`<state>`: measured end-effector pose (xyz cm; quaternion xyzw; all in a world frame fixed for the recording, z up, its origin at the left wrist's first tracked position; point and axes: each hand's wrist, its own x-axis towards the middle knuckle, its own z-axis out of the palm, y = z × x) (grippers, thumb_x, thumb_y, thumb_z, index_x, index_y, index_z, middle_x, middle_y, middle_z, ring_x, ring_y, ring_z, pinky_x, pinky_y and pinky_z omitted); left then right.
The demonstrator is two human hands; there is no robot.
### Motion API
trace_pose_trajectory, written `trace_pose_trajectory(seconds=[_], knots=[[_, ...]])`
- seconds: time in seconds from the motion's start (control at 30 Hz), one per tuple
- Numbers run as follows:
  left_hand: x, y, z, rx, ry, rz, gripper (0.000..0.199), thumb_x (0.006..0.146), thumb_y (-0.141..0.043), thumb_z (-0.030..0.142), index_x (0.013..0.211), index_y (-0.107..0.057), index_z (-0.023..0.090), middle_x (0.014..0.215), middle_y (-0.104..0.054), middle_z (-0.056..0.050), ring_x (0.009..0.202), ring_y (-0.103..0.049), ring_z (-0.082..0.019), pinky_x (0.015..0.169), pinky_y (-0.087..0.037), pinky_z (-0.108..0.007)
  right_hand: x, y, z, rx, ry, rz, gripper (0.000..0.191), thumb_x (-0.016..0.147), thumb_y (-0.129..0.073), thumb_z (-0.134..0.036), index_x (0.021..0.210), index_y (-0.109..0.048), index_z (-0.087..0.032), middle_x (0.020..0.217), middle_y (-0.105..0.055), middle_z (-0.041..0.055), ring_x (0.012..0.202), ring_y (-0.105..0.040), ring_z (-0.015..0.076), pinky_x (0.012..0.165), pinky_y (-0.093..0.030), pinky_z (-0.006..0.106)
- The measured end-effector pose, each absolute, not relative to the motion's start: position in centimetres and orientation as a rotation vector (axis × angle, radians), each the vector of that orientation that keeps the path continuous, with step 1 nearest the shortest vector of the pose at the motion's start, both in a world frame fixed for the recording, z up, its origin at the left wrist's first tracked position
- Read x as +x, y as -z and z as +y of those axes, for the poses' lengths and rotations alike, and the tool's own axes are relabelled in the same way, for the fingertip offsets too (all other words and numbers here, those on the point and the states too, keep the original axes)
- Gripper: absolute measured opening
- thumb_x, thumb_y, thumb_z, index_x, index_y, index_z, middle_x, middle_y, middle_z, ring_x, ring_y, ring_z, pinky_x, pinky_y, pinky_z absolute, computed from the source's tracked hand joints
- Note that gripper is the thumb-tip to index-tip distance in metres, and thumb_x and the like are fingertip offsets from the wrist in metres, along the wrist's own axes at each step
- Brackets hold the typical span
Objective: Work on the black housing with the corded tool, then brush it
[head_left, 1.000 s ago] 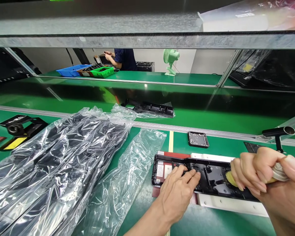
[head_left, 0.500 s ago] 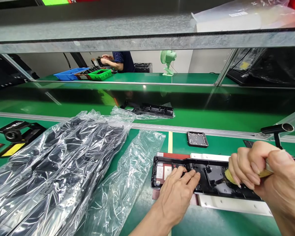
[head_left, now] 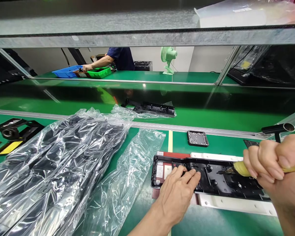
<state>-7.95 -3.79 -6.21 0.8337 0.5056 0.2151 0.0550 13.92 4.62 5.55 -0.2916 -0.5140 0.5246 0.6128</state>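
A long black plastic housing point(head_left: 211, 178) lies open side up on a white fixture point(head_left: 233, 205) with a red pad under its left end. My left hand point(head_left: 178, 193) presses flat on the housing's left part, fingers spread beside a white label. My right hand point(head_left: 275, 160) is wrapped around a yellowish screwdriver point(head_left: 241, 168), whose dark tip points left and down into the housing's middle. A small black tray of screws point(head_left: 198, 138) sits just beyond the housing.
Clear plastic bags holding black parts point(head_left: 56, 164) cover the bench at left, with an empty bag point(head_left: 127, 177) beside them. Another bagged black part point(head_left: 149, 108) lies on the conveyor. A black bracket with a yellow label point(head_left: 12, 134) sits far left. A person point(head_left: 113, 59) works at the far bench near blue and green bins.
My right hand has pulled back to the right and up, baring more of the screwdriver and the housing. The left hand stays put. The far person now reaches toward the bins.
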Motion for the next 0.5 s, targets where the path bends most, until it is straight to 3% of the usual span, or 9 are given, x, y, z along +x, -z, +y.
trace_pose_trajectory(seconds=[0.17,0.37,0.5], knots=[[-7.8,6.2,-3.8,2.536,-0.649,1.549,0.049,0.100,-0.045,0.007,0.146,-0.050,0.022,0.146,-0.061,0.003,0.113,-0.057,-0.024,0.099,-0.058,-0.041,11.5,-6.7,4.8,-0.682,-1.136,-1.252,0.035,0.089,-0.053,-0.038,0.058,-0.053,-0.022,0.039,-0.044,-0.0021,0.030,-0.037,0.0139,0.032,-0.035,0.030],[-7.8,6.1,-3.8,2.527,-0.633,1.571,0.047,0.100,-0.049,0.010,0.146,-0.052,0.022,0.144,-0.062,0.003,0.117,-0.057,-0.025,0.102,-0.057,-0.043,10.2,-6.8,4.7,-0.738,-1.032,-1.218,0.039,0.091,-0.053,-0.038,0.056,-0.049,-0.022,0.039,-0.042,-0.0015,0.029,-0.034,0.0140,0.030,-0.032,0.030],[-7.9,5.9,-3.9,2.526,-0.623,1.556,0.048,0.100,-0.047,0.009,0.147,-0.050,0.021,0.145,-0.061,0.002,0.117,-0.057,-0.025,0.100,-0.058,-0.043,11.1,-6.6,4.3,-0.755,-1.176,-1.142,0.042,0.095,-0.052,-0.041,0.058,-0.052,-0.021,0.041,-0.043,-0.0010,0.032,-0.038,0.0131,0.034,-0.034,0.031]])
